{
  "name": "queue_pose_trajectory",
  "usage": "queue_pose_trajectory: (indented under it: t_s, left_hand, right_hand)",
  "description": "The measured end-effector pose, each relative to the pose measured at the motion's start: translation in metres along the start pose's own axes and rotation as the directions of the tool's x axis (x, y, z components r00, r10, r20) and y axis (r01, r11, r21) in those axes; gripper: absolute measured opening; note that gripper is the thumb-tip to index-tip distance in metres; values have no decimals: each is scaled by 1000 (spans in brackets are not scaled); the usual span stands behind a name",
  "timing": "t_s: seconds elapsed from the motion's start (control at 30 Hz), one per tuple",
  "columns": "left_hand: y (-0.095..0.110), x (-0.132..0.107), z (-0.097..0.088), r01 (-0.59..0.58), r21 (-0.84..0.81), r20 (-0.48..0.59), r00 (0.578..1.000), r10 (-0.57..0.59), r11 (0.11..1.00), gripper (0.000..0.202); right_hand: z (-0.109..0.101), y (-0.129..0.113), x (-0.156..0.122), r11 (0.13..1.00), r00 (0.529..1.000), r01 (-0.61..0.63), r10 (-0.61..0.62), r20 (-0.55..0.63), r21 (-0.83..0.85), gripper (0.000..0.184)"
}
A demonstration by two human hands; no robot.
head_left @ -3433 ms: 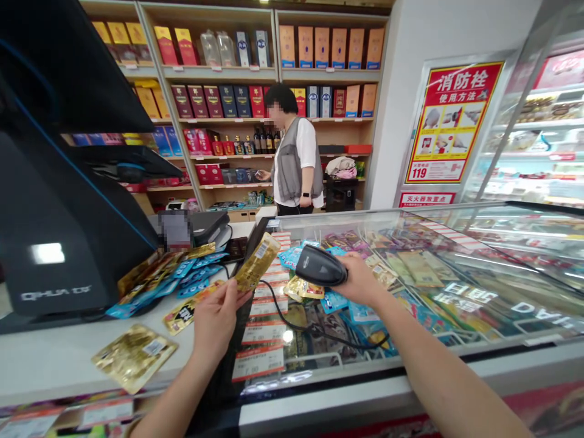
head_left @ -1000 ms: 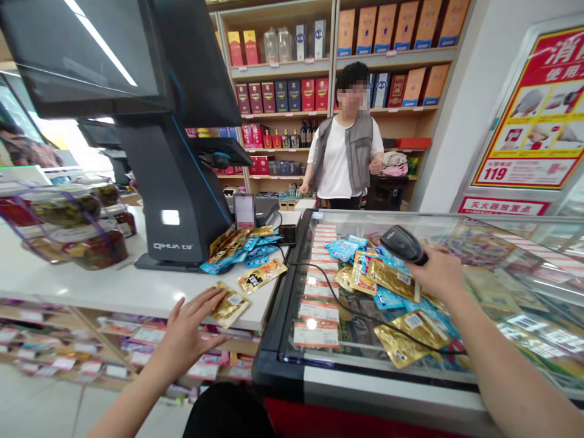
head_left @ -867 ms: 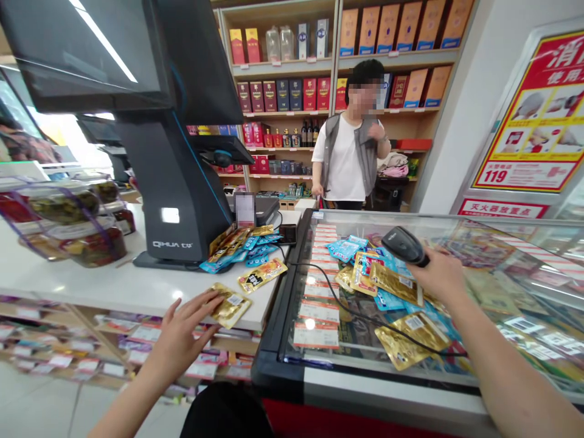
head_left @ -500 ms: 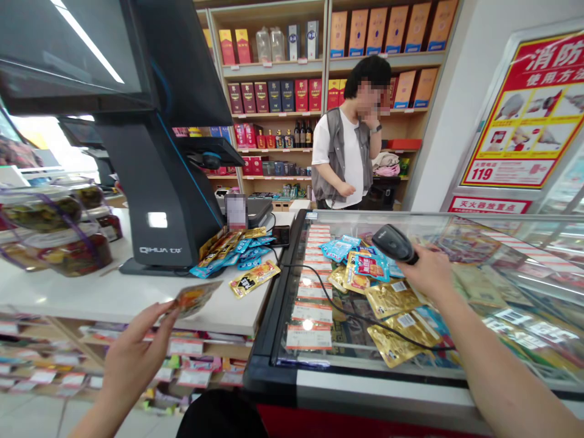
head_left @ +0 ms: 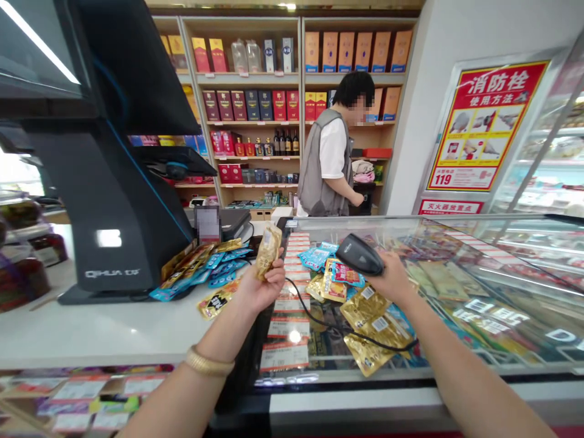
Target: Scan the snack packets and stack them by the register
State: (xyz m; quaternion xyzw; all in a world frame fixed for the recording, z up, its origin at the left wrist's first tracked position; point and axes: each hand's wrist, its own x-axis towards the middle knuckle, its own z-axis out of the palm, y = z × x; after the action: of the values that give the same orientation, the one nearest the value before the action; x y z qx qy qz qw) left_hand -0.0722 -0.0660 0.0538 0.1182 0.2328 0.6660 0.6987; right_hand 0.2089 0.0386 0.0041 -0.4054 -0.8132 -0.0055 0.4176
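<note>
My left hand grips a gold snack packet, raised above the seam between counter and glass top. A black barcode scanner is in my right hand, its head pointing left toward the packet. Below the scanner, blue, red and gold snack packets lie heaped on the glass, with gold packets showing barcodes nearer me. Behind my left wrist, another gold packet rests on the white counter beside a pile of blue and gold packets.
A black checkout terminal stands on the white counter at left. The scanner's cable loops over the glass-topped case. Beyond it, a person stands by shelves of boxed bottles.
My left hand has moved up and right with the packet, which now stands nearly upright near the scanner. The person behind has lowered the hand and turned right. My view has shifted right.
</note>
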Motion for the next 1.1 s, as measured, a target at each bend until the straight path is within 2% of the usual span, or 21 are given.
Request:
queue_pose_trajectory:
  t_s: [0.13,0.27,0.4,0.63,1.1]
  left_hand:
    - [-23,36,3,100,-27,61,993,-98,995,27]
    - [-39,48,-8,155,-8,45,987,-154,988,28]
    - [-47,50,-16,162,21,33,986,-163,987,28]
    - [-51,49,-17,167,109,63,983,-174,980,26]
    - [-52,49,-19,162,100,70,983,-169,982,29]
  right_hand:
    - [3,-7,-2,997,997,74,-76,33,35,20]
    - [2,-11,-3,989,989,125,-131,65,83,15]
    - [-1,-16,-3,983,984,142,-153,88,114,19]
    - [-2,-20,-3,978,978,141,-161,131,153,18]
    - [1,-19,-2,979,978,156,-171,119,128,16]
